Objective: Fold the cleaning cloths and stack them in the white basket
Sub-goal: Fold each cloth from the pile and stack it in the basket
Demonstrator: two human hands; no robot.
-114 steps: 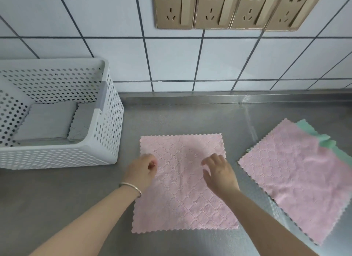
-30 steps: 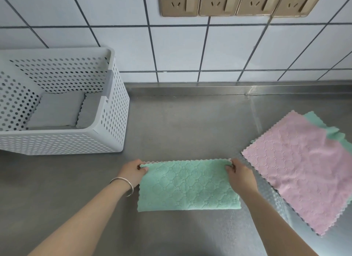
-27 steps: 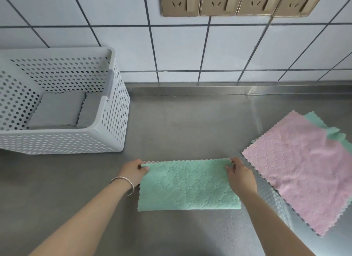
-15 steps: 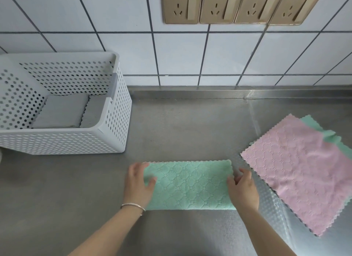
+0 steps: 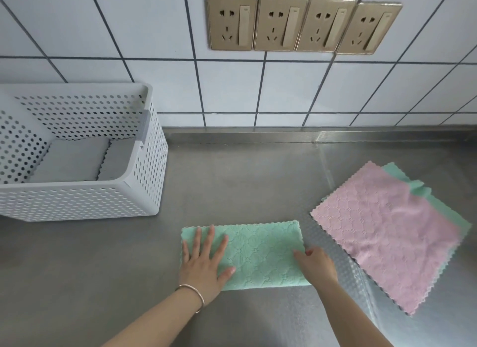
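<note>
Head view, only one. Folded mint-green microfibre cloth with scalloped edges [image 5: 260,253] lies flat on the brushed stainless steel counter [image 5: 232,186], a wide rectangle, near the front centre.

Left hand [image 5: 204,264] is flat on the cloth's left end, palm down, fingers straight and spread, thumb out to the right on the fabric. It presses, not gripping. Thin metal bangle [image 5: 192,295] on that wrist.

Right hand [image 5: 316,265] sits at the cloth's right edge, lower corner area. Fingers bent down onto the fabric edge, knuckles toward the camera. Looks like a pinch on the edge, but the fingertips are hidden under the hand, so the grip can't be confirmed.

White perforated plastic basket [image 5: 144,186] stands at the left, against the tiled wall, well apart from the green cloth. Inside it, on the bottom, folded grey cloths [image 5: 74,161] lie flat, two pieces side by side with a scalloped edge between them.

At the right, unfolded pink square cloth with wavy edges [image 5: 387,233] lies spread and turned at an angle, on top of another mint-green cloth [image 5: 413,184] whose corner and edge show past the far and right sides. Both near the folded cloth, not touching it.

White square wall tiles with dark grout [image 5: 129,88] behind the counter. Row of four gold-coloured wall sockets with switches [image 5: 302,24] up top.
</note>
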